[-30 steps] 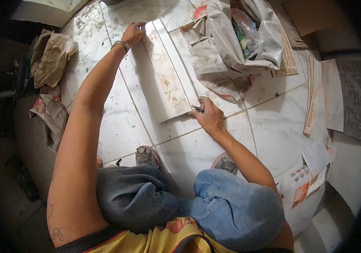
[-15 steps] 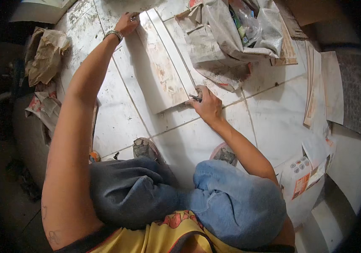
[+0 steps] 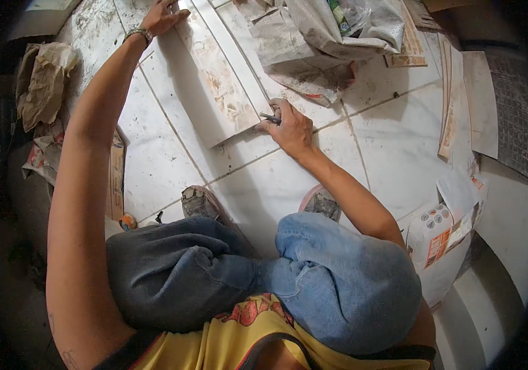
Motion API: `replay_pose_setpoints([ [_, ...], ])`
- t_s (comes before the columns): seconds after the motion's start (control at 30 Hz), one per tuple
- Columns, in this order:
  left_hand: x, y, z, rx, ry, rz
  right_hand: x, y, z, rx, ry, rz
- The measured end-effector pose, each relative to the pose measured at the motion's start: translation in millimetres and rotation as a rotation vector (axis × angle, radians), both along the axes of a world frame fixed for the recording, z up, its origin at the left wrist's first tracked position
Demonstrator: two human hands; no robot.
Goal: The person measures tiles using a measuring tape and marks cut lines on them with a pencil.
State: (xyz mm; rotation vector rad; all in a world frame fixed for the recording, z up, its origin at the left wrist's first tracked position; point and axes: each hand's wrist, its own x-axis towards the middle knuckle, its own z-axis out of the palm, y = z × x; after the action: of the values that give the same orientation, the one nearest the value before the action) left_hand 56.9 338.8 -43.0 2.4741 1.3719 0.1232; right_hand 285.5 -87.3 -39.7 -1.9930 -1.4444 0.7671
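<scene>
A long rectangular white tile with brown dusty smears lies on the floor ahead of my knees. A narrow white strip runs lengthwise along its right side. My left hand, with a bracelet at the wrist, grips the tile's far left edge; some of its fingertips are hidden. At the near right corner my right hand is closed round a thin dark pen-like tool. Its fingers touch the near end of the strip, and the tool's tip points left over the tile.
A dusty woven sack with plastic wrappers in it stands right of the tile. Crumpled brown paper lies at the left. Cut panels lean at the right, above a white printed package. My shoes rest on the tiled floor.
The whole view has shifted, so the scene sits slightly higher and further left. Both hands keep nearly the same places on the tile and strip.
</scene>
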Motion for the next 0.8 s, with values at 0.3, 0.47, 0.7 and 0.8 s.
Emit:
replay_pose_setpoints([
  [0.3, -4.1, 6.4, -7.0, -0.010, -0.004, 0.028, -0.1, -1.9, -4.0, 0.102, 0.012, -0.007],
  [0.47, -5.5, 10.7, -8.8, -0.001, 0.030, -0.047, 0.7, -0.3, -2.8, 0.081, -0.001, -0.011],
  [0.7, -3.7, 7.1, -10.0, -0.009, -0.012, 0.028, 3.2, 2.2, 0.4, 0.031, 0.013, 0.003],
  [0.8, -3.3, 9.5, -7.9, -0.014, 0.005, -0.001, 3.0, 2.9, 1.4, -0.017, 0.018, 0.006],
])
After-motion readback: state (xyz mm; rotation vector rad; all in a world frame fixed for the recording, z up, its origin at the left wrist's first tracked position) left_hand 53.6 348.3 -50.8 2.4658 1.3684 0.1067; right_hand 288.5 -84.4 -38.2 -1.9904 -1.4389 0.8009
